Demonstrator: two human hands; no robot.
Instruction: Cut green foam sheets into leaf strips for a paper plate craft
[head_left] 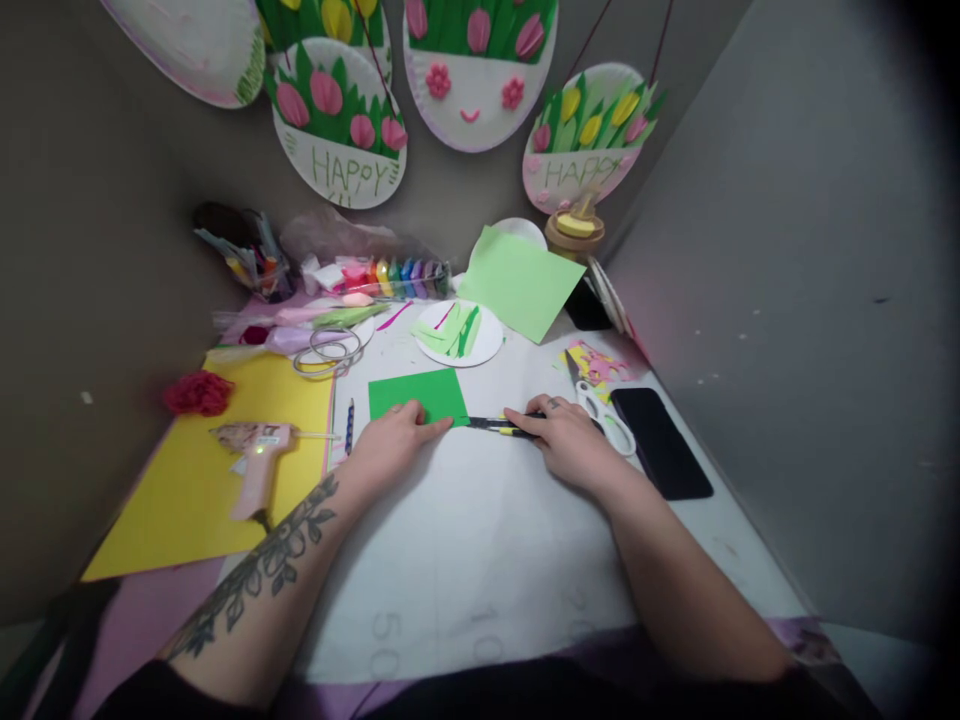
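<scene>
My left hand (401,440) lies on the lower part of a dark green paper sheet (439,388), its fingers bent and its thumb along the near edge, holding the sheet down. My right hand (566,435) is closed around scissors (491,424) with black and yellow handles, held low over the table. Their dark tip points left and meets the sheet's lower right corner. Part of the handles is hidden under my fingers. Just right of that hand lie white-handled scissors (611,425). A dark patterned pencil (350,425) rests left of the green sheet.
A pink glue gun (262,455) sits on yellow paper (169,500) at left. Behind the green sheet are a paper plate (491,345) with green strips and a light green sheet (525,275). A black phone (664,445) lies at right. Decorated plates (469,105) hang on the wall.
</scene>
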